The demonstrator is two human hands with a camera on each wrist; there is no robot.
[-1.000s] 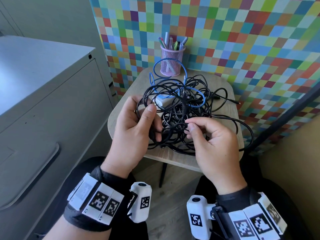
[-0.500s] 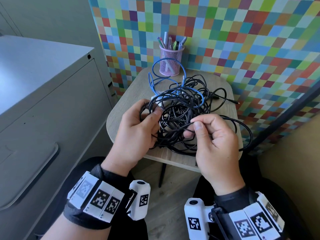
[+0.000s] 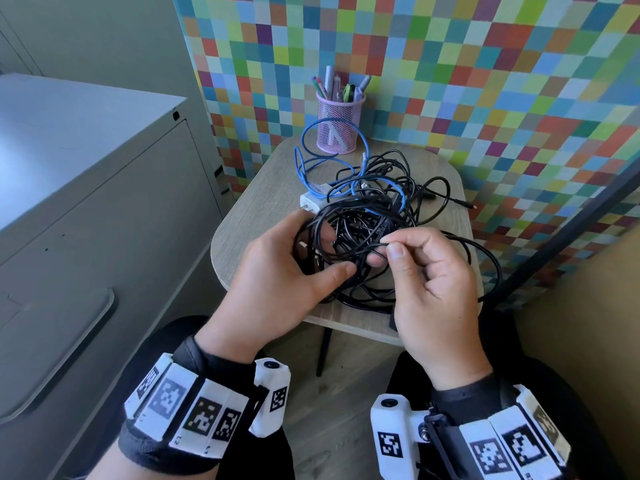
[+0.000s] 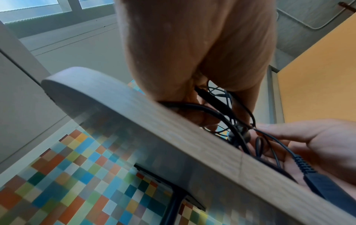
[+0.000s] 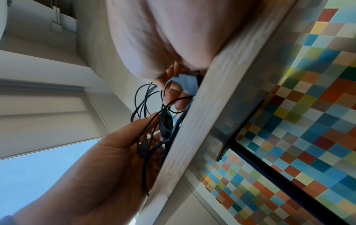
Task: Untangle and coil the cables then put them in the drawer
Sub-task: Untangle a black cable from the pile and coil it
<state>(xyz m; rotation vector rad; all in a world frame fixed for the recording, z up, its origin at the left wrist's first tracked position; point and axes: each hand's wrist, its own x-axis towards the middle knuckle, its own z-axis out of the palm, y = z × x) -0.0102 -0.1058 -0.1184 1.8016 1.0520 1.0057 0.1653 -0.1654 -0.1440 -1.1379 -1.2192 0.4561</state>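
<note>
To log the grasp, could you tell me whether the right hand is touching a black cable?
Touching: the head view shows the right hand pinching a black cable between thumb and forefinger.

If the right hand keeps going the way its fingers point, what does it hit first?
Most likely the black cable tangle right ahead: the right hand already pinches one strand of it. The left hand lies just beyond; depth is unclear.

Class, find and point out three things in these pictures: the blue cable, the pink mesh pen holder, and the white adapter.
blue cable (image 3: 313,128): head view, top of its upright loop.
pink mesh pen holder (image 3: 337,128): head view, front of its mesh wall.
white adapter (image 3: 309,203): head view, its bare left end.
</note>
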